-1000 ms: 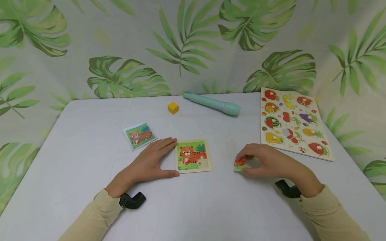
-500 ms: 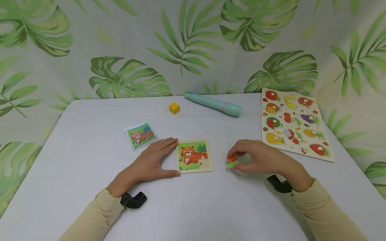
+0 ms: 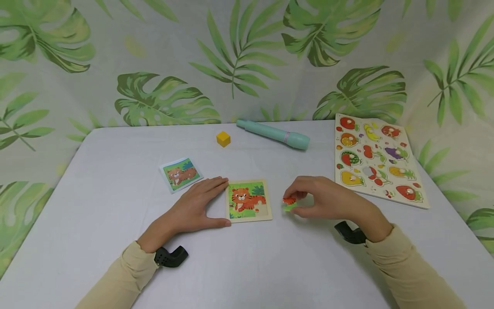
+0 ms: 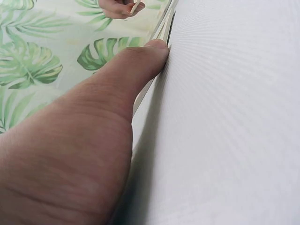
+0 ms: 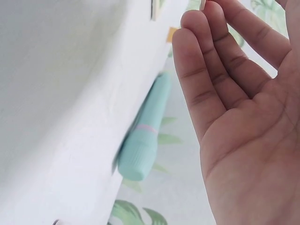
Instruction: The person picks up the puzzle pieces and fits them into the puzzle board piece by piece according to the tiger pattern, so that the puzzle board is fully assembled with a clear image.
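Note:
A square wooden tiger puzzle lies flat on the white table, with bare wood showing at its lower right corner. My left hand rests beside it, fingers stretched out to the upper left corner and thumb touching the lower left one. In the left wrist view that thumb lies along the board's edge. Just right of the board, my right hand pinches an orange and green puzzle piece between thumb and fingers, above the table. Only a sliver of the piece shows in the right wrist view.
A tiger picture card lies beyond my left hand. Farther back are a yellow cube and a mint-green microphone-shaped tube. A fruit peg board lies at the right. Leaf-print cloth hangs behind the table.
My right hand has moved left toward the tiger puzzle, carrying the puzzle piece. The left hand has stayed at the board's left edge.

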`<action>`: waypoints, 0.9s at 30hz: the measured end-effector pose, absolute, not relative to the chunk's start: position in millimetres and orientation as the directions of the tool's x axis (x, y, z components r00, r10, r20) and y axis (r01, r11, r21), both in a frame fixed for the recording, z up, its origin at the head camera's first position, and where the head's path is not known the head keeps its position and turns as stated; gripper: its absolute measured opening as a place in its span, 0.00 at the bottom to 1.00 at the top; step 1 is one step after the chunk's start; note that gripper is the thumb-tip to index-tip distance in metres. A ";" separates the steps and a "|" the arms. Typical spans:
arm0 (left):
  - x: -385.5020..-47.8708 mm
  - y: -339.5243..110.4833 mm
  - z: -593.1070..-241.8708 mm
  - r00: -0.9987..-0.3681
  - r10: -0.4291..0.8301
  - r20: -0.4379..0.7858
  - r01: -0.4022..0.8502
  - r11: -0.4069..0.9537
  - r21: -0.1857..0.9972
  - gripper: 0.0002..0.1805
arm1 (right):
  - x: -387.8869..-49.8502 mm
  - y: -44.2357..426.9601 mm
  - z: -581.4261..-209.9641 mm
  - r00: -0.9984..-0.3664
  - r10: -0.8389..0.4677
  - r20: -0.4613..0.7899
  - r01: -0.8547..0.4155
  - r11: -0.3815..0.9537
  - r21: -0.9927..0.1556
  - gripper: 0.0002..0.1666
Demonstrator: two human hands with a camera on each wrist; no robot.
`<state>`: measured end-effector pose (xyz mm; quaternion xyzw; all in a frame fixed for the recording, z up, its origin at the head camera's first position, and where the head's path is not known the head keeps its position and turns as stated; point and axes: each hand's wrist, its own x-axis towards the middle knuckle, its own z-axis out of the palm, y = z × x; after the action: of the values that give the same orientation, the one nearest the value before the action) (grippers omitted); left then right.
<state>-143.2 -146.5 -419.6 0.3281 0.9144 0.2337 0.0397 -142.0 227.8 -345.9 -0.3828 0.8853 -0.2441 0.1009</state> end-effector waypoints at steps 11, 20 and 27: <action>-143.6 -146.7 -420.3 -0.780 0.620 0.086 0.586 0.674 0.450 0.56 | -143.8 213.5 -344.1 -0.674 -0.738 0.023 -0.638 0.567 -0.520 0.16; -143.1 -147.2 -419.8 -0.780 0.620 0.087 0.585 0.673 0.453 0.56 | -143.4 206.0 -347.9 -0.678 -0.735 0.030 -0.630 0.559 -0.540 0.16; -143.0 -147.2 -419.3 -0.777 0.623 0.094 0.591 0.669 0.452 0.56 | -143.0 201.0 -353.4 -0.680 -0.732 0.043 -0.633 0.557 -0.537 0.16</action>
<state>-143.0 -147.2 -419.3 0.3323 0.9128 0.2350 0.0339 -143.0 201.0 -353.4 -0.3889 0.8775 -0.2647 0.0929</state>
